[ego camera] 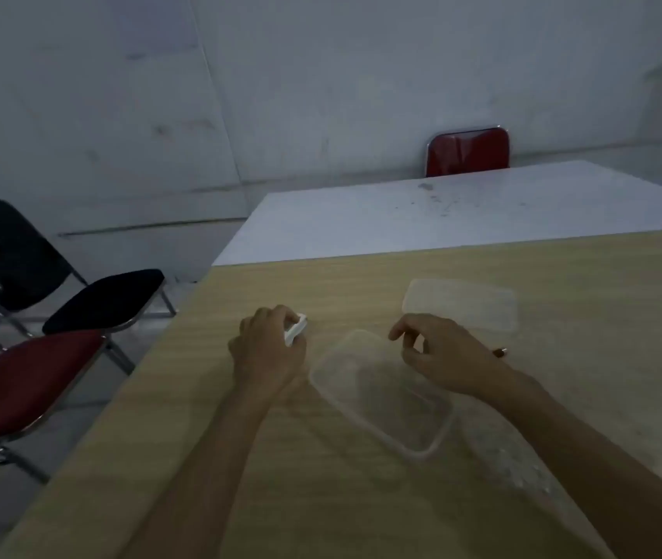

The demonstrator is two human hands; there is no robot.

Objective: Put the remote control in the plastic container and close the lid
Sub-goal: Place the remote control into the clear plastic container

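Note:
A clear plastic container [381, 393] lies open and empty on the wooden table, between my two hands. Its clear lid [462, 302] rests flat on the table behind it, to the right. My left hand [266, 351] is closed around a small white remote control [296, 328], just left of the container; only the remote's end shows past my fingers. My right hand [442, 357] hovers over the container's far right corner, fingers loosely curled and holding nothing.
The wooden table [563, 256] meets a white table [442, 219] behind it. A pen tip [500, 352] peeks out beyond my right wrist. Black [99, 300] and red [26, 381] folding chairs stand left; a red chair [468, 152] stands at the far side.

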